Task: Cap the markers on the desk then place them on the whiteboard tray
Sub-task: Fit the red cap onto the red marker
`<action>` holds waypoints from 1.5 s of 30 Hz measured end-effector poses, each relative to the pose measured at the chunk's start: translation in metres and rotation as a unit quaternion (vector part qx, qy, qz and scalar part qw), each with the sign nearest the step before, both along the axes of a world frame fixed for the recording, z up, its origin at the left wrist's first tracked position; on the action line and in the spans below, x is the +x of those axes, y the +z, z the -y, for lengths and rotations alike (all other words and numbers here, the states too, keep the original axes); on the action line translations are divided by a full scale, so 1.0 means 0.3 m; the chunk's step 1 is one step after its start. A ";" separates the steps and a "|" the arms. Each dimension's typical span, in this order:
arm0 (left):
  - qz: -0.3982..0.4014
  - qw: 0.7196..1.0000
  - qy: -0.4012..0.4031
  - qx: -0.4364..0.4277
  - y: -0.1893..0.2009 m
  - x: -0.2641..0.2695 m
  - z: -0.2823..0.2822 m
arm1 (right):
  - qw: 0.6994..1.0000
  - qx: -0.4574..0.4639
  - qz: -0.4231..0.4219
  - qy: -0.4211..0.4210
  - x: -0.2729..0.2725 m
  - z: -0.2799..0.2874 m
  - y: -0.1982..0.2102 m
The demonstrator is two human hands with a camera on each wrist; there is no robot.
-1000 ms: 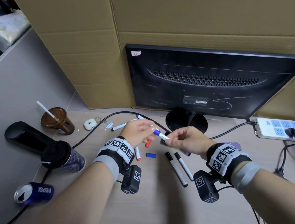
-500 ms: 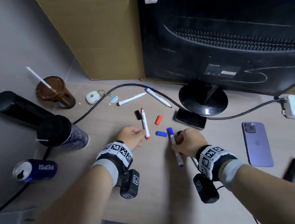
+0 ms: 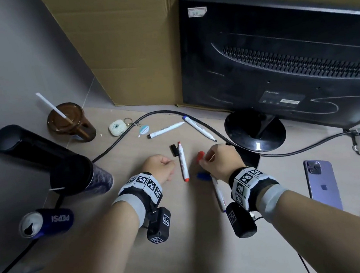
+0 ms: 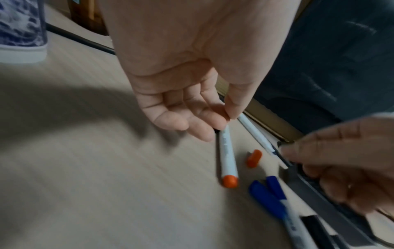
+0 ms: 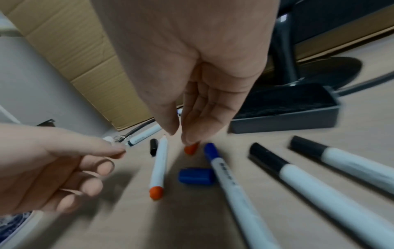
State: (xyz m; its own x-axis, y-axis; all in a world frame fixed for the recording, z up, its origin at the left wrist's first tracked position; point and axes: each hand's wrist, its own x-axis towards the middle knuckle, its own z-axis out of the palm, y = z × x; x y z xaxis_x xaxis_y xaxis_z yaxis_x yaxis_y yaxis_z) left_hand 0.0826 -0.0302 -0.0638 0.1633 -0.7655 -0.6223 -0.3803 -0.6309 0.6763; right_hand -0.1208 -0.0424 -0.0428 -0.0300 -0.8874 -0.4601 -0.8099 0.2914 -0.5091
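Note:
An uncapped red marker [image 3: 182,161] [image 5: 158,166] lies on the desk between my hands. Its loose red cap [image 3: 200,156] [image 5: 190,149] lies just right of it. My right hand [image 3: 202,160] [image 5: 179,136] reaches down onto the cap, index fingertip touching it, thumb just beside. My left hand [image 3: 171,168] [image 4: 221,121] hovers at the marker's left with loosely curled fingers and holds nothing. A capped blue marker [image 3: 219,196] [image 5: 226,170] and a loose blue cap [image 3: 203,176] [image 5: 196,176] lie under my right wrist. Two capped black markers [image 5: 298,173] lie further right.
Two more white markers [image 3: 165,129] [image 3: 198,128] and a black cap [image 3: 174,150] lie further back by a black cable [image 3: 116,144]. Cups [image 3: 70,122], a Pepsi can [image 3: 46,222] and a dark tumbler [image 3: 82,177] stand left. The monitor stand [image 3: 255,133], a black block [image 5: 287,107] and a phone [image 3: 322,184] are right.
My right hand has laid the capped blue marker on the desk and moved forward to the red cap. My left hand stays beside the red marker. The head view has moved closer.

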 end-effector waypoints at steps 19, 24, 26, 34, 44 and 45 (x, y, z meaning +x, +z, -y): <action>0.021 0.999 -0.034 -0.010 -0.061 0.071 0.028 | 0.994 0.102 0.040 0.006 0.133 0.078 -0.054; 0.024 0.996 -0.073 -0.049 -0.037 -0.048 0.084 | 0.980 0.068 0.140 -0.123 0.017 0.072 -0.036; 0.015 0.994 -0.093 -0.061 -0.040 -0.109 0.107 | 0.976 0.058 0.147 -0.149 -0.055 0.059 -0.030; 0.134 0.971 -0.190 -0.052 -0.067 -0.266 0.179 | 0.963 0.066 0.194 -0.172 -0.268 -0.016 0.009; 0.073 0.977 -0.177 -0.088 0.042 -0.237 0.178 | 0.958 0.063 0.247 -0.131 -0.295 -0.015 0.088; 0.067 0.977 -0.179 -0.098 0.060 -0.226 0.177 | 0.961 0.055 0.243 -0.118 -0.292 -0.018 0.102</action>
